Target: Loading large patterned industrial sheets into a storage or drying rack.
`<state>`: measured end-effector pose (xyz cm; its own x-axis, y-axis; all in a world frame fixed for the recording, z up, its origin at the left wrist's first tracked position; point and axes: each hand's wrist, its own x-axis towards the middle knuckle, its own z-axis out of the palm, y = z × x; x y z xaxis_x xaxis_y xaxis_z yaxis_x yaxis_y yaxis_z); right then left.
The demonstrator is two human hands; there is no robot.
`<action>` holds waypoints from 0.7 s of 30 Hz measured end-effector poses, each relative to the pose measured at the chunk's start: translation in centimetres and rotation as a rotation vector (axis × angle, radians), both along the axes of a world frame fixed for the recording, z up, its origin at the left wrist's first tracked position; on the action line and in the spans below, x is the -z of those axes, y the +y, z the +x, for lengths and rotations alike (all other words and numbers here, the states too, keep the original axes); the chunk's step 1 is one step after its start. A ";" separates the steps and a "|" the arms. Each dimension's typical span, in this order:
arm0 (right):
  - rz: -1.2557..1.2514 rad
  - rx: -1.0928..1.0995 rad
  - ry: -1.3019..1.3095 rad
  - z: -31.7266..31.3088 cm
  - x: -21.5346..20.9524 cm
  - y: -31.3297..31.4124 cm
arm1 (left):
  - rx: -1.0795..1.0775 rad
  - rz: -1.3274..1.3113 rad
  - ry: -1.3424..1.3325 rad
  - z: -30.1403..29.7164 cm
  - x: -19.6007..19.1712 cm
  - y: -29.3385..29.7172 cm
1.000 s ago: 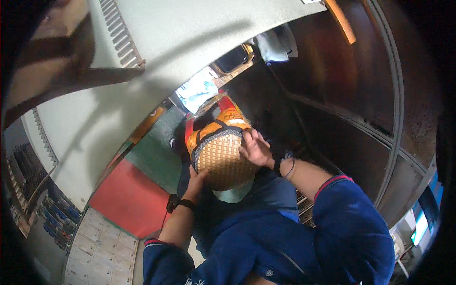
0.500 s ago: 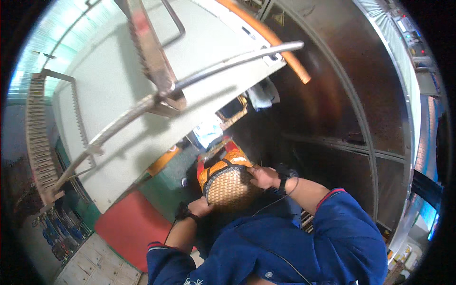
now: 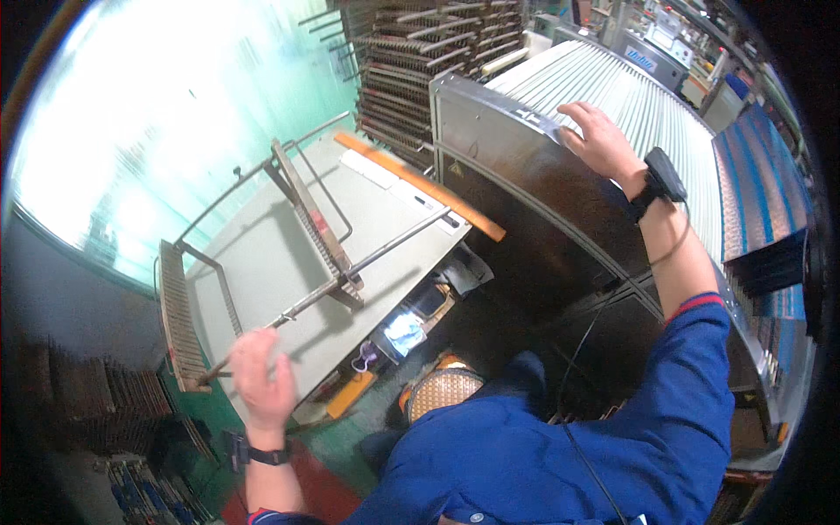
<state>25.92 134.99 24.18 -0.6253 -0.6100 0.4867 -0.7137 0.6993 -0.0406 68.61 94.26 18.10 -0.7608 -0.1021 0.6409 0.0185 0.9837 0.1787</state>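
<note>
My left hand (image 3: 265, 385) is raised, slightly blurred, with the thumb apart from the fingers and nothing visible in it. It is nearest the near left end of a metal rack frame (image 3: 317, 223) with slotted bars, which lies on a pale table (image 3: 271, 271). Whether the hand touches the frame's rod I cannot tell. My right hand (image 3: 604, 144) stretches out over the near side of a roller conveyor (image 3: 630, 105), fingers extended and empty. Below, by my body, is a stool with a woven tan seat (image 3: 446, 390); neither hand touches it.
An orange strip (image 3: 420, 184) runs along the table's right edge and juts past its corner. Stacked slotted racks (image 3: 411, 79) stand behind. A yellow-orange block (image 3: 350, 395) sits under the table's near edge. A cable (image 3: 582, 350) hangs along my right side.
Both hands have let go of the stool seat. The left has moved up and left toward the rack frame, the right up and right to the conveyor. My view has risen and widened.
</note>
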 end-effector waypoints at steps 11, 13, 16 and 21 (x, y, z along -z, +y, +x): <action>0.067 0.203 -0.214 -3.4 4.5 3.6 | -0.295 0.029 -0.482 -1.0 2.3 -5.1; 0.060 0.218 -0.210 -3.2 4.3 3.9 | -0.306 0.038 -0.502 -1.3 2.2 -5.0; 0.043 0.197 -0.250 -3.0 4.0 3.6 | -0.332 0.057 -0.522 -1.9 2.1 -4.4; 0.046 0.198 -0.206 -2.9 3.2 3.7 | -0.401 0.157 -0.486 -3.6 2.2 -1.4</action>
<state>23.00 138.65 20.99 -0.8170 -0.4851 0.3118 -0.5435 0.8284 -0.1352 65.03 92.84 15.92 -0.8438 -0.5027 0.1877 -0.4636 0.8592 0.2167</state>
